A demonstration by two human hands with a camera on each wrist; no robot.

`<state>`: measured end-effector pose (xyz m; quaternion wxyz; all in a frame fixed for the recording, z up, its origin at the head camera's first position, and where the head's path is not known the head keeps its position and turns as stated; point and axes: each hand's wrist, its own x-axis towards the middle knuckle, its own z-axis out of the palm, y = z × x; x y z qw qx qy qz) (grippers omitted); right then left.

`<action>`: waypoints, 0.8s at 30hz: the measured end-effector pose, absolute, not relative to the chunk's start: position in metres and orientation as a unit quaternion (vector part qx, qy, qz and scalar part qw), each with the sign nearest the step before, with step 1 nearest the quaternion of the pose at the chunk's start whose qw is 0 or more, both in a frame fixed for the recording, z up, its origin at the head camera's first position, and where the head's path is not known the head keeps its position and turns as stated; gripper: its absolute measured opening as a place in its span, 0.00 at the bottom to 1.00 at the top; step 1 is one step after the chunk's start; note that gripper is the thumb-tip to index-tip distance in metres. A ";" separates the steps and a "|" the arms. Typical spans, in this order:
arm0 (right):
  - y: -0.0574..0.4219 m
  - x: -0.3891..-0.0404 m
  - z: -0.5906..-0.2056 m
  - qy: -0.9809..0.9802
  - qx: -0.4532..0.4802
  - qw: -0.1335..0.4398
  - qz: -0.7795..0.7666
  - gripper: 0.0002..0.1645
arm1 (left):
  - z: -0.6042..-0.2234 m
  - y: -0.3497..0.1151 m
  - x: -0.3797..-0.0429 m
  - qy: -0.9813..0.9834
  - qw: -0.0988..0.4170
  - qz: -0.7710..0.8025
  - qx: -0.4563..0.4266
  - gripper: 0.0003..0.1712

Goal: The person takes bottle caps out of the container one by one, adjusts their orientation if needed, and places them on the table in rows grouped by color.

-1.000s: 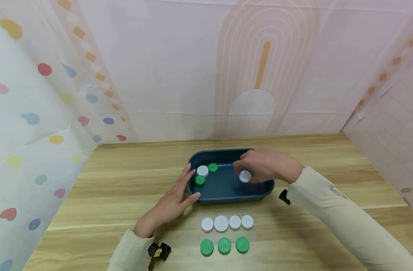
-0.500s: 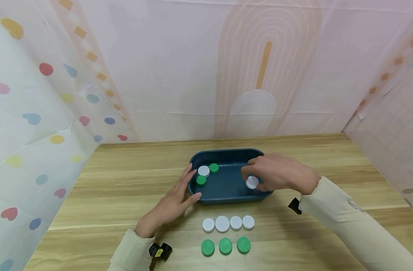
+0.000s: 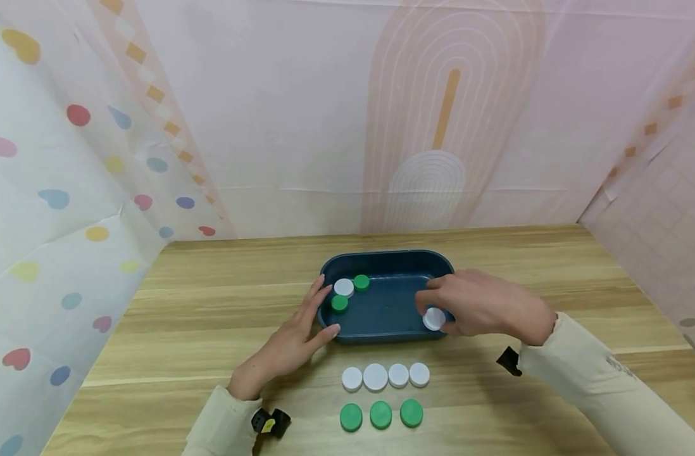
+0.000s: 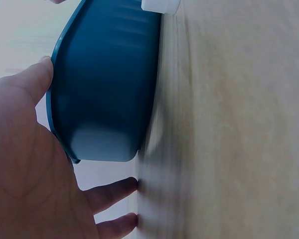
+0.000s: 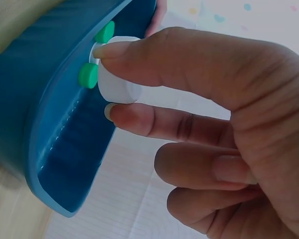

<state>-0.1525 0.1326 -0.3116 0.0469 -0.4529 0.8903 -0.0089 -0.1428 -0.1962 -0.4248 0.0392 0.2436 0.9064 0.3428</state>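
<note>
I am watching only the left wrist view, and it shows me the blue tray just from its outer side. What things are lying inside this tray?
Observer: Two green caps and one white cap lie in the tray, grouped at the end near the left hand.

Operator: Thank you. Is something being held at this moment?

Observer: Yes, the right hand pinches another white cap at the opposite end.

Operator: At the top edge of my picture I notice a white piece outside. How are the things out there arranged?

Observer: In two rows on the table: four white caps in front of the tray, and three green caps nearer the person.
</note>
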 end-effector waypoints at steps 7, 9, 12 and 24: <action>0.137 -0.145 -0.314 0.895 -0.443 0.054 -0.019 0.19 | -0.426 -0.196 -0.144 0.906 0.039 0.343 0.246 0.42; 0.138 -0.143 -0.314 0.894 -0.445 0.049 -0.017 0.19 | -0.426 -0.196 -0.144 0.906 0.040 0.342 0.245 0.42; 0.140 -0.139 -0.315 0.894 -0.447 0.041 -0.015 0.20 | -0.426 -0.196 -0.145 0.907 0.040 0.341 0.246 0.42; 0.146 -0.123 -0.326 0.878 -0.477 0.023 -0.039 0.19 | -0.426 -0.196 -0.144 0.906 0.042 0.340 0.248 0.42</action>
